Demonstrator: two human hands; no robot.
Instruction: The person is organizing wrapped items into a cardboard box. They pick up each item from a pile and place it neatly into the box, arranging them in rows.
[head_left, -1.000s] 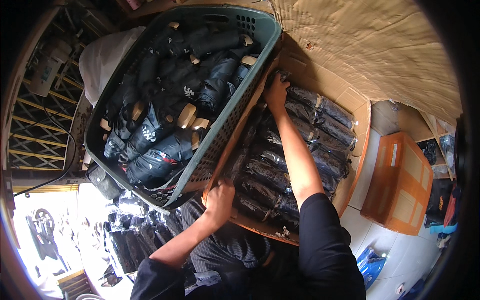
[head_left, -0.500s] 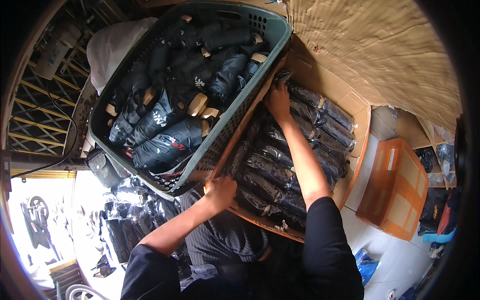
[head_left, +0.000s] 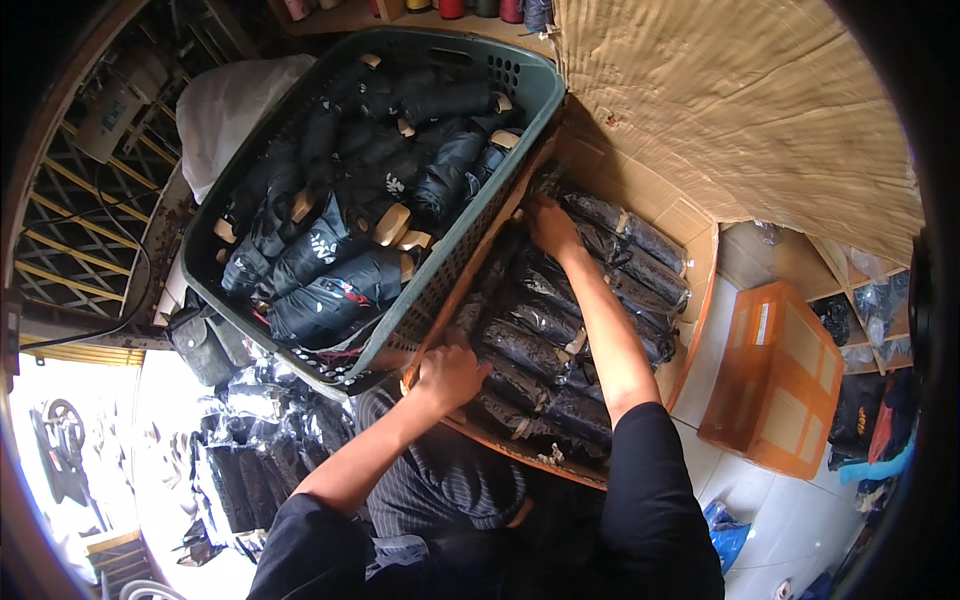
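Note:
An open cardboard box in front of me holds rows of dark folded umbrellas in clear plastic sleeves. My right hand reaches into its far left part, fingers bent round the end of a wrapped umbrella by the left wall. At the box's near left corner is my left hand, its fingers curled down inside the edge; what they grip is hidden. Against the box's left side stands a green plastic basket full of loose dark folded umbrellas with pale wooden handles.
A raised cardboard flap fills the far right. An orange-taped carton stands on the tiled floor to the right, near shelves. Plastic-wrapped dark goods are piled at the lower left. Thread spools line a shelf at the top.
My right hand has come slightly nearer and left inside the box. My left hand has shifted from the corner edge a little further inside. The whole view has tilted slightly.

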